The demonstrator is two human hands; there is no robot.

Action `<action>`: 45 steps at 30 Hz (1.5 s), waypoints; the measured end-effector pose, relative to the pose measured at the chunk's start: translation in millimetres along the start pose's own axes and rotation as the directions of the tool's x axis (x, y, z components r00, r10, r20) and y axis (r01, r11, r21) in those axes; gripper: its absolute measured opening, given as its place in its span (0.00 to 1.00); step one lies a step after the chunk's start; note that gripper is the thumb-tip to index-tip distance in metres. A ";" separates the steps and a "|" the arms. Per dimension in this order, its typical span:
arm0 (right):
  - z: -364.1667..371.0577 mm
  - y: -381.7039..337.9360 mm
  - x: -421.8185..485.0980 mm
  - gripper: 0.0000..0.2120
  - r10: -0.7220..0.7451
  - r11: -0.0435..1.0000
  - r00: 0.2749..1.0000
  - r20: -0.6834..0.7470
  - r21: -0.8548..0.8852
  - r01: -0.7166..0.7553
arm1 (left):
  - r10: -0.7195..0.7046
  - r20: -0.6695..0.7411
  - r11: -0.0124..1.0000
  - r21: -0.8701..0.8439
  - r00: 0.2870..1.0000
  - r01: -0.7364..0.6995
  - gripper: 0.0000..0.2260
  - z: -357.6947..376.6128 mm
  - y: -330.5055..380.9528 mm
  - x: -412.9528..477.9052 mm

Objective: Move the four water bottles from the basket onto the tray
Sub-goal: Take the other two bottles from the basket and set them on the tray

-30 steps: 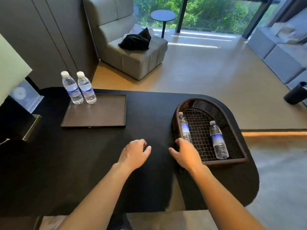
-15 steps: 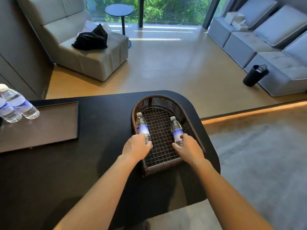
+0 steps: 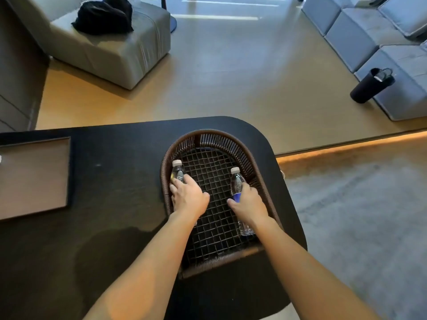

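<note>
A dark woven basket [image 3: 254, 162] with a wire-mesh floor sits at the right end of the black table. Two clear water bottles with white caps lie in it. My left hand [image 3: 188, 197] covers the body of the left bottle [image 3: 177, 172], fingers curled around it. My right hand [image 3: 248, 202] wraps the blue-labelled middle of the right bottle [image 3: 236, 181], whose base shows below my wrist. The brown tray [image 3: 34, 176] lies at the left edge of the view; the bottles standing on it are out of frame.
The black table [image 3: 115, 192] ends in a rounded corner past the basket. Beyond it are a grey armchair [image 3: 111, 42] with black cloth, grey sofas [image 3: 381, 38] and a black cylinder [image 3: 369, 86] on the floor. Grey carpet lies to the right.
My view swung right and down over the basket. Both hands moved from the table and basket edge into the basket and closed over one bottle each.
</note>
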State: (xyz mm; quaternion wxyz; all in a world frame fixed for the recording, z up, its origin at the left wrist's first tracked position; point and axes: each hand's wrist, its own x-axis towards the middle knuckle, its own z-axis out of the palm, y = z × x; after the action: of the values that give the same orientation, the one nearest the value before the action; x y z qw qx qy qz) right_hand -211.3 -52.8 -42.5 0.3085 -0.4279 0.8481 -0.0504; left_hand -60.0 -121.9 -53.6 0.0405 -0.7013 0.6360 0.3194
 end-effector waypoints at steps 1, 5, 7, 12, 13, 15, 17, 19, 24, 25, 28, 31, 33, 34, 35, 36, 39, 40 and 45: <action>3.1 -1.0 2.8 0.33 0.014 0.999 1.000 -0.027 -0.032 -0.015 | -0.010 -0.020 1.000 0.022 1.000 0.011 0.40 1.8 2.6 3.1; 13.2 -5.0 16.9 0.29 0.028 0.994 0.995 -0.097 -0.103 -0.038 | 0.014 -0.131 0.997 0.082 0.991 -0.004 0.42 9.1 10.4 18.7; 15.3 -9.6 27.8 0.29 0.034 0.995 0.996 -0.079 -0.095 -0.041 | -0.008 -0.139 0.999 0.048 0.990 0.015 0.40 11.7 10.8 32.0; 19.1 -16.6 57.8 0.27 0.069 0.998 0.993 0.092 -0.014 -0.068 | -0.081 -0.007 0.990 -0.118 0.997 0.079 0.37 11.5 9.1 62.5; 19.7 -16.8 62.1 0.25 0.070 0.997 0.988 0.137 0.029 -0.075 | -0.085 0.024 0.985 -0.148 0.996 0.087 0.37 10.5 9.0 67.3; 20.0 -17.4 68.4 0.22 0.063 0.991 0.983 0.171 0.105 -0.082 | -0.112 0.046 0.967 -0.224 0.993 0.120 0.37 8.4 8.4 75.4; 18.9 -18.7 73.6 0.20 0.056 0.985 0.984 0.167 0.151 -0.082 | -0.145 0.041 0.944 -0.293 0.989 0.151 0.35 5.8 7.9 81.3; 16.4 -20.0 77.6 0.18 0.056 0.980 0.983 0.175 0.177 -0.087 | -0.167 0.053 0.923 -0.344 0.985 0.175 0.33 2.3 8.4 85.3; 10.6 -15.8 74.8 0.15 0.065 0.947 0.984 0.168 0.301 -0.114 | -0.151 0.115 0.860 -0.475 0.982 0.188 0.29 -3.5 6.8 84.5; 10.5 -14.1 71.9 0.15 0.064 0.941 0.984 0.165 0.318 -0.115 | -0.139 0.108 0.849 -0.499 0.984 0.175 0.27 -4.5 5.4 80.9; 7.5 -8.8 60.4 0.19 0.052 0.927 0.987 0.150 0.360 -0.103 | -0.083 0.062 0.822 -0.561 0.995 0.104 0.20 -7.7 1.9 65.8; -5.0 -6.4 40.7 0.21 -0.005 0.916 0.991 0.136 0.398 -0.050 | -0.014 0.045 0.801 -0.598 0.999 0.038 0.19 -14.1 -1.4 46.2; -13.6 -6.1 21.7 0.22 -0.057 0.921 0.993 0.104 0.391 0.012 | 0.048 0.010 0.819 -0.573 0.999 -0.034 0.19 -19.7 -5.5 31.2; -16.0 -5.3 12.3 0.22 -0.080 0.922 0.993 0.084 0.386 0.042 | 0.082 -0.011 0.820 -0.567 0.997 -0.074 0.19 -22.3 -7.9 22.3; -17.0 -4.2 3.0 0.22 -0.098 0.921 0.993 0.064 0.384 0.066 | 0.115 -0.033 0.817 -0.565 0.993 -0.114 0.18 -24.5 -10.3 12.6; -17.1 -2.8 -6.3 0.22 -0.113 0.918 0.993 0.044 0.387 0.087 | 0.150 -0.058 0.813 -0.561 0.987 -0.157 0.18 -26.2 -12.7 2.3; -12.6 1.2 -31.5 0.22 -0.165 0.905 0.985 -0.051 0.390 0.171 | 0.248 -0.117 0.793 -0.545 0.962 -0.271 0.14 -30.2 -20.0 -29.0; -11.2 1.1 -40.2 0.22 -0.187 0.905 0.978 -0.092 0.371 0.208 | 0.275 -0.124 0.784 -0.545 0.953 -0.297 0.13 -31.3 -22.3 -38.8; -8.6 -4.0 -84.4 0.26 -0.252 0.892 0.923 -0.289 0.301 0.338 | 0.371 -0.191 0.740 -0.530 0.909 -0.414 0.16 -39.7 -34.3 -80.4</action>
State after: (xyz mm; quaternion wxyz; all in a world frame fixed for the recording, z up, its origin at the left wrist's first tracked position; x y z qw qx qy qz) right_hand -176.0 7.1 6.3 0.2614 -0.4824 0.7817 -0.2964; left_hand -11.8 -64.2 6.0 -0.2581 -0.5431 0.6485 0.4668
